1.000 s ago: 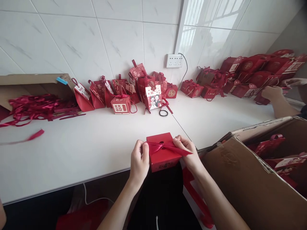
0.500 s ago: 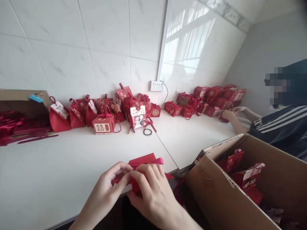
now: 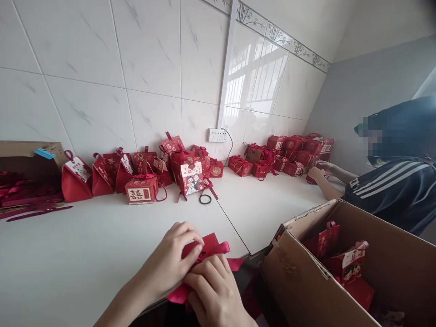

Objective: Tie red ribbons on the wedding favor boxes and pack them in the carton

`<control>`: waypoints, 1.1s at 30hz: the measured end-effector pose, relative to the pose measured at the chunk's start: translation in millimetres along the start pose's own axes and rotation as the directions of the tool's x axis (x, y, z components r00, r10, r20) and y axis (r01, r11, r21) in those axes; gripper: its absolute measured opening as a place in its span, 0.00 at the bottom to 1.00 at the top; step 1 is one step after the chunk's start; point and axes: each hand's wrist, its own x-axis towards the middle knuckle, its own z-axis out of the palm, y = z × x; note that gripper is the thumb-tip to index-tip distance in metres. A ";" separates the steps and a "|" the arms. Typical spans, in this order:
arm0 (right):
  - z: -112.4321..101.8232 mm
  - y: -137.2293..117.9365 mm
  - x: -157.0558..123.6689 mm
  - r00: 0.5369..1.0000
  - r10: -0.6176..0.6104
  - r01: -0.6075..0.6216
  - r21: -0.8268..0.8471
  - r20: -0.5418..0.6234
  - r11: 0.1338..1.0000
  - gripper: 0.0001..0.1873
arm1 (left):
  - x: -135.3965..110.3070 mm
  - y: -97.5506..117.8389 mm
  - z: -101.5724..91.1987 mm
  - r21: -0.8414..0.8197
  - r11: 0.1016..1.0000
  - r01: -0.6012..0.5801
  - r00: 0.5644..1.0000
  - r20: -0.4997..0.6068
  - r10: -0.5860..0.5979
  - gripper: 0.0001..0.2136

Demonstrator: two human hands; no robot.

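Note:
At the table's near edge, both hands are on a small red gift box (image 3: pixel 210 242) tied with shiny red ribbon (image 3: pixel 235 264). My left hand (image 3: pixel 172 254) is curled over the left side, thumb and fingers pinched at the ribbon on top of the box. My right hand (image 3: pixel 216 286) is closed at the near side, its fingers bent over the ribbon. Loose ribbon ends stick out to the right, and another hangs below on the left. The fingers hide the knot and much of the box.
Several finished red boxes (image 3: pixel 140 190) line the wall, with more piled (image 3: pixel 296 156) at the far right. Close on my right stands a cardboard box (image 3: pixel 303 272) holding red boxes. A ribbon carton (image 3: pixel 51 175) sits at left. A black ring (image 3: pixel 205 199) lies mid-table. Another person (image 3: pixel 391 181) handles a red box.
The view has tilted up a little. My left hand has risen and shifted over the top of the box, and a ribbon end now shows hanging at lower left.

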 end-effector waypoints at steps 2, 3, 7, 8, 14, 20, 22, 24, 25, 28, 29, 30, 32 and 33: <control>-1.0 0.6 -1.9 1.000 0.005 -0.005 0.018 0.009 1.000 0.08 | 6.4 -0.3 6.0 0.023 1.000 -0.009 0.996 0.084 0.007 0.07; -1.6 0.9 -2.6 1.000 0.007 -0.008 0.030 0.012 1.000 0.08 | 7.3 -0.1 8.0 0.018 1.000 0.001 0.994 0.109 -0.003 0.06; -2.6 2.5 -2.6 1.000 -0.005 0.005 0.062 -0.006 0.998 0.07 | 4.2 -0.8 9.4 -0.039 0.999 0.034 0.987 0.160 -0.027 0.03; -2.5 3.1 -1.8 1.000 -0.013 0.014 0.071 -0.010 0.997 0.06 | 3.3 -1.6 9.2 -0.047 0.998 0.043 0.985 0.170 -0.035 0.03; -2.3 7.4 4.4 0.999 -0.049 0.049 0.076 -0.006 0.996 0.07 | 1.2 -2.9 12.1 -0.034 0.995 0.096 0.984 0.157 -0.090 0.05; -3.7 10.0 3.0 0.998 -0.056 0.058 0.118 -0.023 0.991 0.06 | -4.3 3.1 12.1 -0.023 0.996 0.089 0.989 0.117 -0.085 0.06; -2.5 10.9 2.2 0.996 -0.072 0.077 0.131 -0.044 0.988 0.06 | -4.8 0.2 13.8 -0.069 0.993 0.095 0.988 0.131 -0.085 0.04; 1.4 12.8 2.6 0.994 -0.082 0.091 0.125 -0.078 0.988 0.07 | -3.5 -5.5 17.2 -0.109 0.990 0.091 0.991 0.110 -0.079 0.04; 4.2 14.2 3.2 0.991 -0.089 0.101 0.117 -0.098 0.988 0.08 | -2.0 -8.9 19.1 -0.125 0.988 0.090 0.993 0.091 -0.079 0.04; 14.0 20.1 6.5 0.981 -0.119 0.136 0.104 -0.155 0.985 0.09 | 4.8 -18.6 22.5 -0.151 0.984 0.099 0.995 0.033 -0.095 0.04; 16.8 22.2 7.8 0.977 -0.131 0.150 0.106 -0.170 0.983 0.09 | 7.5 -21.1 22.3 -0.149 0.984 0.101 0.995 0.025 -0.099 0.04; 19.1 24.2 9.1 0.973 -0.140 0.162 0.112 -0.182 0.980 0.10 | 10.2 -23.0 21.5 -0.145 0.984 0.102 0.995 0.022 -0.100 0.04; 22.1 27.7 11.5 0.971 -0.145 0.170 0.125 -0.190 0.977 0.11 | 15.0 -25.2 18.6 -0.142 0.985 0.096 0.995 0.024 -0.093 0.05; 23.0 29.0 12.5 0.972 -0.148 0.173 0.130 -0.185 0.976 0.11 | 17.0 -25.7 17.2 -0.145 0.985 0.093 0.996 0.027 -0.091 0.05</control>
